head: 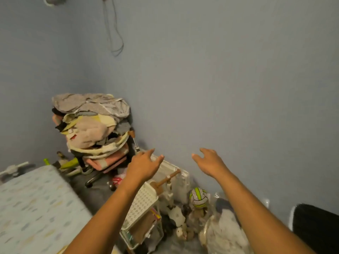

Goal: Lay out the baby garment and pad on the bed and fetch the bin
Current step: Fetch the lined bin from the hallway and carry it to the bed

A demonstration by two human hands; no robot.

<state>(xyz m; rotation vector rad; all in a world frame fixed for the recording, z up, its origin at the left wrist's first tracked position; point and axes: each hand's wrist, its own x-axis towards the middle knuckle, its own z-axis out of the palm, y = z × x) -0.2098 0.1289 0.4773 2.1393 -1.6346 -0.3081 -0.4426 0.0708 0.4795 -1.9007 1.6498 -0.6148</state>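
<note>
Both my hands are stretched forward over clutter by the blue-grey wall. My left hand (145,165) is open, fingers spread, just above a white plastic bin-like container (177,177) that stands against the wall. My right hand (209,163) is open too, empty, hovering to the right of that container in front of the bare wall. The bed (34,208) with its pale patterned sheet fills the lower left. No baby garment or pad can be picked out on it.
A tall pile of clothes (91,125) sits on a wheeled chair in the corner. Below my arms are a white perforated basket (142,202), a green-and-white ball (199,197), a plastic bag (225,233) and toys. A black object (317,226) is at the right edge.
</note>
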